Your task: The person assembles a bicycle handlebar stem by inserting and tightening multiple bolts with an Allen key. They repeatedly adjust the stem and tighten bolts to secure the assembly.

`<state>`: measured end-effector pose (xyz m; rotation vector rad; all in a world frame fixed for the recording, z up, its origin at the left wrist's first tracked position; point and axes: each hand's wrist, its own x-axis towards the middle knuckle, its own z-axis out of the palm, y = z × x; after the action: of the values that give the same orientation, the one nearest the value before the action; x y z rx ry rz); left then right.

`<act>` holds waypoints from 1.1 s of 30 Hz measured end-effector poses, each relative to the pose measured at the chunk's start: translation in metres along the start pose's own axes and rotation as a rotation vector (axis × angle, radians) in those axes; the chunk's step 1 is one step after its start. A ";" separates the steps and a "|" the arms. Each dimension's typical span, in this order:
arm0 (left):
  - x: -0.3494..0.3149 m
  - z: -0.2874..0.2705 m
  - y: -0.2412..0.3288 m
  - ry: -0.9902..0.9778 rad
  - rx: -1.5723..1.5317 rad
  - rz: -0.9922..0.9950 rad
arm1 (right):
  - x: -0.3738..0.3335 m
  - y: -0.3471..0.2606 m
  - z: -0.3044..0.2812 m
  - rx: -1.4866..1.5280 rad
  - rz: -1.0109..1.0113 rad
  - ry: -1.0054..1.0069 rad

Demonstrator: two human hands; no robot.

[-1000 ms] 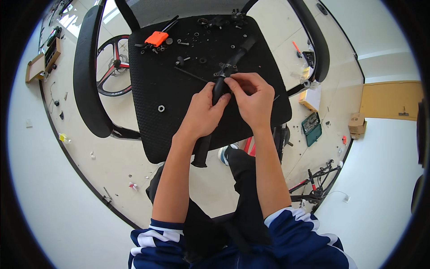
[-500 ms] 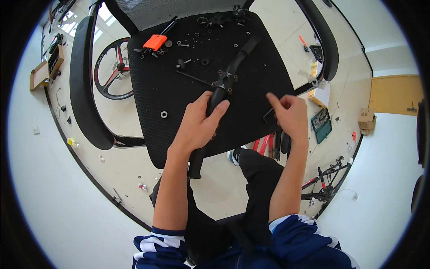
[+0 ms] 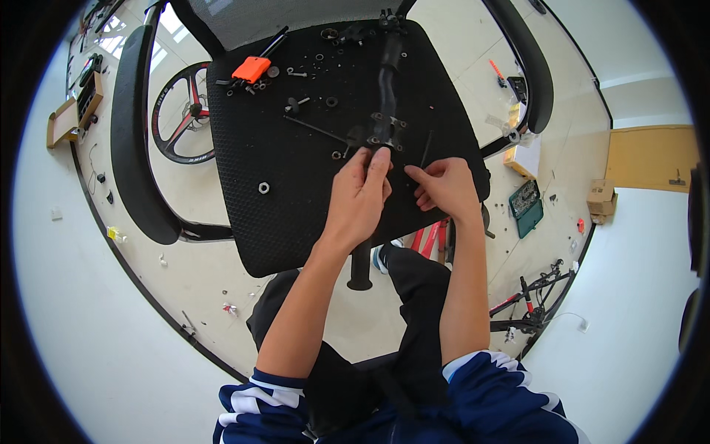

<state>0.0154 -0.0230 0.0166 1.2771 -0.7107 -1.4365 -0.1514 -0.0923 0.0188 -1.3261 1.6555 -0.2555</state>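
Observation:
A black handlebar (image 3: 387,89) lies lengthwise on the black chair seat (image 3: 285,229), its near end sticking out past the front edge. My left hand (image 3: 355,200) is closed round the bar just below a bolted clamp (image 3: 384,133), thumb along the top. Close to the clamp's right side, my right hand (image 3: 450,189) has its fingers bent together. From it rises a thin dark hex key (image 3: 427,148); the fingers cover its lower part. Left of the clamp, a long thin rod (image 3: 314,127) rests on the seat.
An orange tool holder (image 3: 251,69), a large nut (image 3: 264,188) and several small bolts and washers lie on the seat. Armrests (image 3: 144,140) flank it. On the floor are a spoked wheel (image 3: 194,111), a green case (image 3: 526,209) and a bike frame (image 3: 536,300).
The handlebar has turned more upright in view, its far end swinging left. My left hand slid up toward the clamp. My right hand moved left with the hex key, whose long arm now points up.

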 end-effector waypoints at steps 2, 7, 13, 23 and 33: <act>0.002 -0.004 -0.002 0.041 0.032 0.053 | 0.001 -0.012 0.002 -0.041 0.032 0.077; 0.002 -0.018 0.009 0.037 -0.066 -0.054 | 0.014 -0.014 -0.001 -0.020 -0.022 -0.029; 0.002 -0.024 0.004 0.002 -0.034 -0.082 | 0.008 -0.031 -0.007 0.681 -0.366 -0.026; 0.003 -0.030 0.009 0.129 -0.200 -0.051 | 0.018 -0.015 0.016 0.267 -0.291 -0.037; 0.008 -0.037 0.013 0.199 -0.205 -0.096 | 0.010 -0.024 0.018 0.063 -0.330 -0.030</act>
<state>0.0551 -0.0266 0.0168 1.2847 -0.3634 -1.3966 -0.1219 -0.1028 0.0204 -1.5435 1.3870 -0.4764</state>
